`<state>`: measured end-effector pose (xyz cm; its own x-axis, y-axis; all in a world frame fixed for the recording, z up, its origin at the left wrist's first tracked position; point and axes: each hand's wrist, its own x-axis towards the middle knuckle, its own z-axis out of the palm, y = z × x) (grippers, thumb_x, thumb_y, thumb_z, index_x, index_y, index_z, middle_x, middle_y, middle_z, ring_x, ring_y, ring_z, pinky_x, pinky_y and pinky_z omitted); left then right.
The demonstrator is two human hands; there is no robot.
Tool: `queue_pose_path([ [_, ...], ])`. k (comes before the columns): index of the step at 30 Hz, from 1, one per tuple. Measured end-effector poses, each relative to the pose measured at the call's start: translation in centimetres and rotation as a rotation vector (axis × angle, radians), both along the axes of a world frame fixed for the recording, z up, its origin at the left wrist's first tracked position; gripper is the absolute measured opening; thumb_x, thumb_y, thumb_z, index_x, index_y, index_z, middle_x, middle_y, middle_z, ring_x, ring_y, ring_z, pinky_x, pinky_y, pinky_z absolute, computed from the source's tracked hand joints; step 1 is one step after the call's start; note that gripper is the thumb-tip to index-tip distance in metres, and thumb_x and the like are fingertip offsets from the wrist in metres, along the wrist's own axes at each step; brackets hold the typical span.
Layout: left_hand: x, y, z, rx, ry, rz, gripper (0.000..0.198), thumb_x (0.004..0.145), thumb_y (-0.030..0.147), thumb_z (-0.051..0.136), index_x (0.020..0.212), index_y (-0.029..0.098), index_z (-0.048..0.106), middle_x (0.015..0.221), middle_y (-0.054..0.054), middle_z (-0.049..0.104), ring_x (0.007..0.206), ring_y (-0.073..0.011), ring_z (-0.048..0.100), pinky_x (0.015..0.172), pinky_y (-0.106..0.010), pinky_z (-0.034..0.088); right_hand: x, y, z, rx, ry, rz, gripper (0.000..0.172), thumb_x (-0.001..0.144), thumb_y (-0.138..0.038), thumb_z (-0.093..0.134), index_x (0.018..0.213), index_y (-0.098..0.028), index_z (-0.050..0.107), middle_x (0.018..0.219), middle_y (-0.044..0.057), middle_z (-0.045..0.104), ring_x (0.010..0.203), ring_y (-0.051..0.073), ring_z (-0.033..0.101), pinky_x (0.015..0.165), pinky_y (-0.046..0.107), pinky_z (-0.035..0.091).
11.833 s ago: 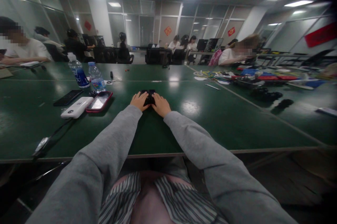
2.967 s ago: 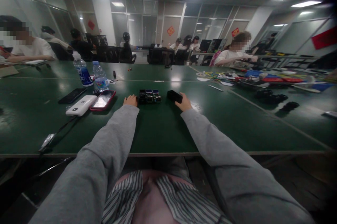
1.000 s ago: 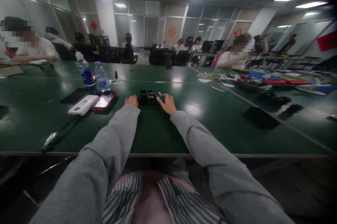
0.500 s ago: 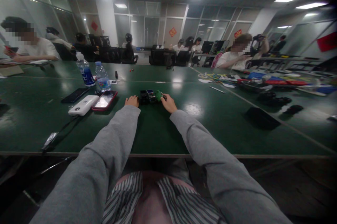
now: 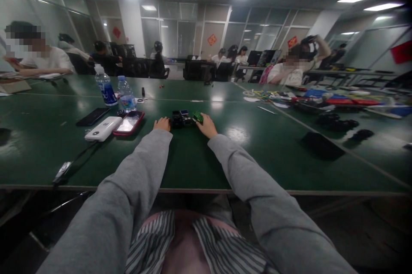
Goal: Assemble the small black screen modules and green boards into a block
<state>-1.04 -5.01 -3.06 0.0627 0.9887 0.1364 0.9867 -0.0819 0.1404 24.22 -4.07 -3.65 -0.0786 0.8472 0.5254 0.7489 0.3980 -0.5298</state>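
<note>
My right hand (image 5: 207,126) grips a small green circuit board (image 5: 197,117) at its right edge, tilted so that its parts face up. Just left of the board sits a cluster of small black modules (image 5: 177,120) with a bluish top piece (image 5: 183,112); their exact kind cannot be made out. My left hand (image 5: 161,123) rests on the table at the left side of this cluster, fingers stretched out and lying low, their tips close to or touching the black parts. Nothing shows in that hand.
On the left are a red-edged phone (image 5: 129,123), a white power bank (image 5: 103,129) with a cable, a dark phone (image 5: 93,117) and two water bottles (image 5: 127,95). A black object (image 5: 322,145) and a heap of coloured items (image 5: 341,98) lie right. People sit beyond the table (image 5: 257,171).
The circuit board has turned in my right hand, so its face with parts now shows. My left hand has stayed in place. A person at the far right has raised an arm to the head.
</note>
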Motion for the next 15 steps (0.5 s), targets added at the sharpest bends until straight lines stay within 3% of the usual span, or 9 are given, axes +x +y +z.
queue_pose_path([
  [3,0.0,0.0,-0.1,0.0,-0.005,0.001,0.042,0.094,0.028,0.028,0.132,0.025,0.045,0.147,-0.007,0.037,0.136,-0.024,0.03,0.108,-0.049,0.028,1.5,-0.3,0.1,-0.003,-0.064,0.031,0.052,0.078,-0.025,0.062,0.127,-0.015,0.049,0.123,0.013,0.054,0.115,0.025,0.051,0.1,0.041,0.041],
  [6,0.0,0.0,-0.1,0.004,-0.015,0.001,0.042,0.094,0.029,0.027,0.132,0.025,0.045,0.145,-0.008,0.039,0.136,-0.0249,0.03,0.107,-0.05,0.028,5.3,-1.1,0.7,-0.012,-0.112,-0.001,0.051,0.073,-0.023,0.064,0.122,-0.016,0.053,0.118,0.011,0.058,0.111,0.025,0.054,0.099,0.041,0.042],
  [11,0.0,0.0,-0.3,0.015,-0.025,0.001,0.043,0.092,0.029,0.03,0.133,0.024,0.045,0.146,-0.008,0.037,0.136,-0.0257,0.029,0.108,-0.05,0.026,17.7,-4.9,3.0,-0.017,-0.139,-0.217,0.047,0.072,-0.022,0.064,0.117,-0.013,0.057,0.111,0.017,0.06,0.106,0.031,0.055,0.093,0.051,0.041],
  [15,0.0,0.0,-0.4,0.021,-0.026,0.007,0.043,0.093,0.029,0.029,0.133,0.024,0.044,0.148,-0.007,0.035,0.136,-0.0248,0.029,0.108,-0.05,0.026,27.9,-9.5,5.6,0.055,-0.183,-0.578,0.051,0.076,-0.02,0.067,0.124,-0.011,0.054,0.118,0.023,0.055,0.108,0.031,0.053,0.091,0.045,0.041],
])
